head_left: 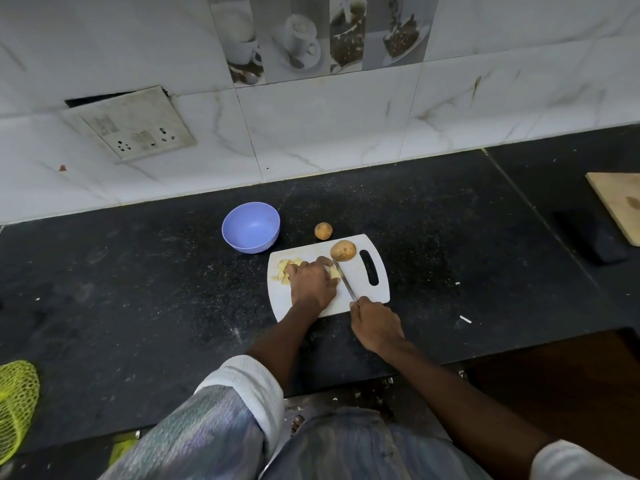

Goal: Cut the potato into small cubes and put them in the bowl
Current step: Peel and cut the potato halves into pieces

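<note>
Black speckled table (138,306) takes up most of the view, with a white cutting board (363,289) sitting roughly in the middle, its handle slot on the right end. Just off the board's back-left corner there's a purple bowl (251,226), upright, nothing in it that I can see.

Left hand (311,282) is pressed down over the potato being cut, fingers curled on top of it, so its long axis is hidden. Right hand (375,327) has its grip clamped round the knife (344,280) handle at the board's near edge; the blade points away and a bit left, tip near a whole potato (343,250) at the back of the board.

Pale cut pieces (285,268) are piled on the board's left side, touching the left hand. A smaller potato (323,231) sits on the table just behind the board.
</note>
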